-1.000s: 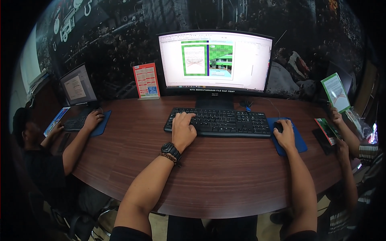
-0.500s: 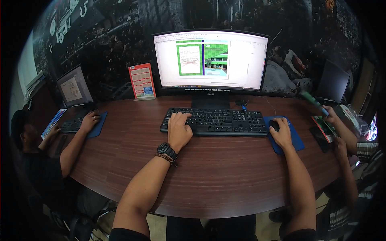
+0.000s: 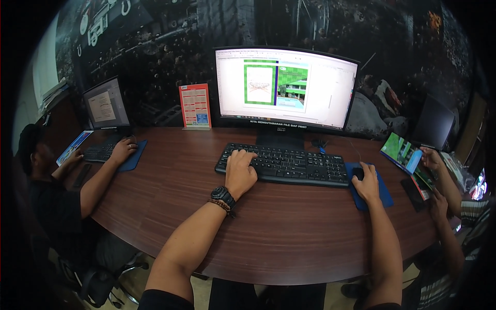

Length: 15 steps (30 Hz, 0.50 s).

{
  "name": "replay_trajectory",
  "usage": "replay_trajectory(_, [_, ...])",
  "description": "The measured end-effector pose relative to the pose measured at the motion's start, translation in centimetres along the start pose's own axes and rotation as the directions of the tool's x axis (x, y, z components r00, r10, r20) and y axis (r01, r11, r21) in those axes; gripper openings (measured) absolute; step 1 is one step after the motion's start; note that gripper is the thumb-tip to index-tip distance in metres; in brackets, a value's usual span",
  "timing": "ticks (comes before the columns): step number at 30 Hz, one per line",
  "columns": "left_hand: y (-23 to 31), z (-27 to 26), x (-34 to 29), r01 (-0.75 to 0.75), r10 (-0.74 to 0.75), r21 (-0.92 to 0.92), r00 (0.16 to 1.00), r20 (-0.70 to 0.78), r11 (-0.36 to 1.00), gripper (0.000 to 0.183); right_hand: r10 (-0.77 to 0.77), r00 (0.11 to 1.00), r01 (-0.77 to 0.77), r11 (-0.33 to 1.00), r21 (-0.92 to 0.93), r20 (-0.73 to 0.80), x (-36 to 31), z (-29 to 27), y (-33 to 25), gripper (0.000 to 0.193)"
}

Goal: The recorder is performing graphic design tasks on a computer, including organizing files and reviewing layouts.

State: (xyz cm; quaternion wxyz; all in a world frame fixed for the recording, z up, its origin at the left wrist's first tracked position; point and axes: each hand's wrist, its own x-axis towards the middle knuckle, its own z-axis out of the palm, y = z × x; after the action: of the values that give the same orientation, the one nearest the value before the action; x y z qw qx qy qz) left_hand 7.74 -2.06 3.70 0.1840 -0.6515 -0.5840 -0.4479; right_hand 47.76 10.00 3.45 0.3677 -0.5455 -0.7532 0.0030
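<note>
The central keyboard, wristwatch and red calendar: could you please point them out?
Central keyboard point(image 3: 283, 164), head view: its middle keys.
Wristwatch point(image 3: 220, 192), head view: its dial.
Red calendar point(image 3: 195, 106), head view: its front sheet.

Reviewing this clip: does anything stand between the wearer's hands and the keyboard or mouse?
Nothing visible does. The left hand is over the left part of the black keyboard, with no object between, and the right hand is directly on the mouse, upon the blue mouse pad.

We saw a dark, mural-covered wall behind the reddish-brown wood-grain desk, pale floor below, and a black chair at lower left.
</note>
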Motion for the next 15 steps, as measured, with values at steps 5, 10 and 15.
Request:
replay_trajectory(5, [0.0,0.1,-0.3,-0.015,0.015,-0.015,0.999,-0.039,1.000,0.035,0.051,0.999,-0.051,0.998,0.029,0.003,-0.4,-0.3,-0.6,0.051])
replay_trajectory(10, [0.0,0.1,-0.2,0.007,-0.007,-0.018,1.000,-0.017,1.000,0.034,-0.023,1.000,0.022,0.995,0.093,0.011,0.0,0.0,0.4,0.044])
replay_trajectory(15, [0.0,0.1,-0.1,0.037,-0.037,-0.025,0.999,0.012,0.999,0.033,-0.027,0.999,0.025,0.997,0.079,0.019,0.0,0.2,0.4,0.040])
